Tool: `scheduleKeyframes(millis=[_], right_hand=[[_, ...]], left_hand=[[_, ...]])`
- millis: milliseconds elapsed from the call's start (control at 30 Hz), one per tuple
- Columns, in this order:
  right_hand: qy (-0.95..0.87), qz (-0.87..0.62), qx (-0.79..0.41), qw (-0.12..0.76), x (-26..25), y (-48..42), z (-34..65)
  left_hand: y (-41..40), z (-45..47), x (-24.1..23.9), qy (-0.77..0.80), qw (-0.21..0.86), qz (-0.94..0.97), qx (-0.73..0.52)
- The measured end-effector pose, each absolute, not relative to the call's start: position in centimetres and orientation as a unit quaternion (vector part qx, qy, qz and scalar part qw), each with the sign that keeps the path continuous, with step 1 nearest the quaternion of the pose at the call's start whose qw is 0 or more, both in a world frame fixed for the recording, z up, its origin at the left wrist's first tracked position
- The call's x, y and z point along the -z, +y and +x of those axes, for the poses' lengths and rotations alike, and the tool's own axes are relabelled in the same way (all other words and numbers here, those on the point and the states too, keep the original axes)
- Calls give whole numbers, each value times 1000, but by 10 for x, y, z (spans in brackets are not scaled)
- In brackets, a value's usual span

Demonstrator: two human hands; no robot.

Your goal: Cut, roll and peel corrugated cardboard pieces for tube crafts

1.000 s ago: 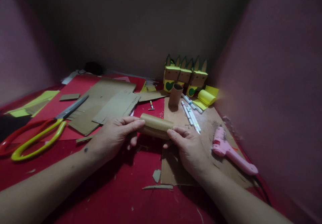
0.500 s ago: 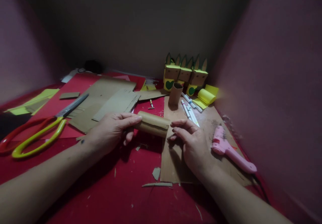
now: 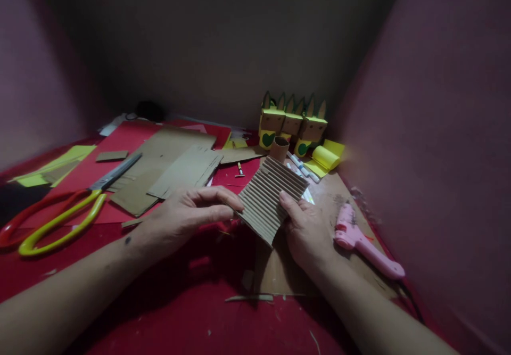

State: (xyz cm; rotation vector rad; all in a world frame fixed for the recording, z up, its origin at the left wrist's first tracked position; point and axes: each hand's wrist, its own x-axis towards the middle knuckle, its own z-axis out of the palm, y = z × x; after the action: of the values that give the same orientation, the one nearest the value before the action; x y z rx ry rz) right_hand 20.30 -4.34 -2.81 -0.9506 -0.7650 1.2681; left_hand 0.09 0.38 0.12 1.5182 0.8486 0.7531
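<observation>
Gripping the ribbed cardboard with the right hand here, pressing a thumb onto its ridged face and hiding the other fingers behind it. Touching the left corner with the left hand, thumb and forefinger close together right there, but can't tell whether truly pinching. Holding that piece tilted, one corner downward, out in front between both hands and above the red tabletop. Just behind it, partly covered, an upright cardboard tube. Beneath the right hand, a flat brown board, and look, a pink glue gun lying on it, over on the right with a dark cord. Farther up the board, white markers in a loose bunch, and beside them a curled yellow paper. Standing at the back, side by side, three box figures with pointed ears, showing green hearts on two. Across to the left now: overlapping cardboard sheets over a red sheet, and big scissors with one red and one yellow handle, blades reaching onto the cardboard. Farther left, more yellow paper. Down front, a thin scrap strip.
</observation>
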Motion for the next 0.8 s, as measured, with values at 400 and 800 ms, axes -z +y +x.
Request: scheduleKeyframes(millis=[400,800], right_hand=[[-215,-355,-596,687,26,-37,202],[-245,-390,-599,655,27,-36,204]], left_hand=[[2,5,6,351,631,595,-352],[3,6,-2,434,628,568,-307]])
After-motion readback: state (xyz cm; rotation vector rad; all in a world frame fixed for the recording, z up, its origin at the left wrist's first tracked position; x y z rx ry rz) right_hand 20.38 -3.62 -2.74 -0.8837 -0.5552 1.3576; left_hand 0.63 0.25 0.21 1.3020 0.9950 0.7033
